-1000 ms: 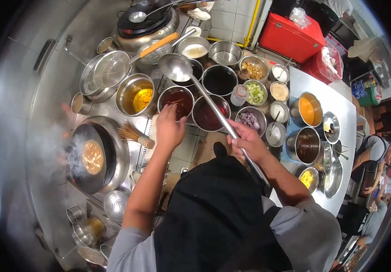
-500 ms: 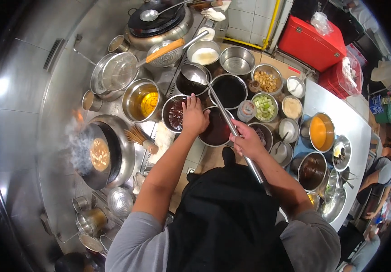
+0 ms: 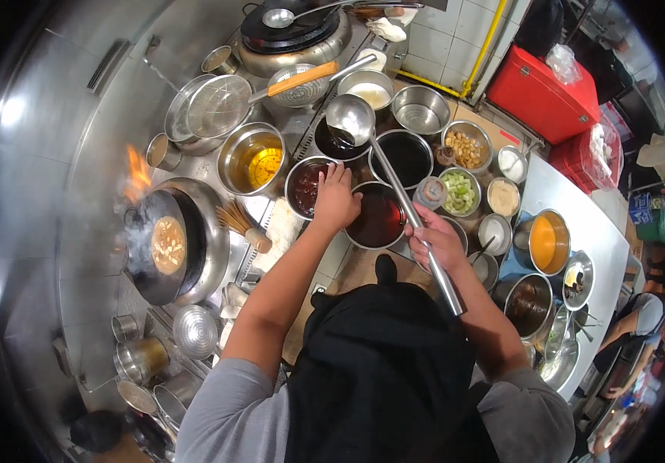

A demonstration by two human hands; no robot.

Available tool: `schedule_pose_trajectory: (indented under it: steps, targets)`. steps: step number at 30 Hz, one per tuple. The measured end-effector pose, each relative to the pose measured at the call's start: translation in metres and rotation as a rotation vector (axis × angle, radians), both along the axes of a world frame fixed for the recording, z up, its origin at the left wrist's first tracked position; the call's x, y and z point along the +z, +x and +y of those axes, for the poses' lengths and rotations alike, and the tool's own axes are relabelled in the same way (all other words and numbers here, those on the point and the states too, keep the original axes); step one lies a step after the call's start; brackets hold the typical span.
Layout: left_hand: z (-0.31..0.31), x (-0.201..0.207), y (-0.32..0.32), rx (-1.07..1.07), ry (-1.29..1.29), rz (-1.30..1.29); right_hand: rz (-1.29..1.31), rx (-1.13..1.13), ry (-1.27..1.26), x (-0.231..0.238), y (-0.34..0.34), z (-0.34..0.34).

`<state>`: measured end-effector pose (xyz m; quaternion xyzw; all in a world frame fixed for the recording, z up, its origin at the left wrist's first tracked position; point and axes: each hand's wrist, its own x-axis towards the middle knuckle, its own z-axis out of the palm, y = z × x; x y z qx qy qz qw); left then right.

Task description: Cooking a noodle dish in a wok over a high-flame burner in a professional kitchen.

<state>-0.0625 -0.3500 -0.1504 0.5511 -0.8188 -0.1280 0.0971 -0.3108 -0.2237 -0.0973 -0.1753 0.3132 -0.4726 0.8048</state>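
My right hand [image 3: 436, 238] is wrapped around the long metal handle of a ladle [image 3: 350, 119]. The ladle's bowl is over a pot of dark liquid [image 3: 334, 147], some of which seems to lie at its lower edge. My left hand [image 3: 338, 198] is stretched out flat, holding nothing. Its fingertips reach over the rim of a pot of reddish-brown sauce [image 3: 302, 189]; whether they touch the rim I cannot tell. Just right of that hand stands a pot of dark red liquid [image 3: 375, 220]. Farther back is another pot of black liquid [image 3: 402, 160].
At the left a smoking wok [image 3: 143, 270] holds light-coloured food, with flame [image 3: 138, 174] behind it. A bamboo brush [image 3: 244, 228] lies beside it. Around me are an oil pot [image 3: 232, 179], a strainer [image 3: 221, 106], a bowl of chopped greens [image 3: 458, 193] and a pot of orange liquid [image 3: 537, 243].
The ladle's bowl has come up from the dark liquid and turned, showing more of its inside. Flame behind the wok has grown. My left hand stays nearly in place over the pots.
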Motion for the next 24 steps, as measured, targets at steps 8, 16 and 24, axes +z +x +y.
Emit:
schedule_pose_trajectory:
  steps: [8,16,24]
  targets:
    - [0.056,0.040,0.076,0.172,-0.099,0.358,-0.201,-0.064,-0.016,0.032,0.013,0.021]
    - [0.119,0.065,0.255,0.752,-0.202,0.076,0.108,-0.071,-0.083,0.090,0.071,0.047]
    - [0.212,0.045,0.382,0.998,-0.112,-0.083,0.458,0.506,-0.204,0.153,0.248,0.045]
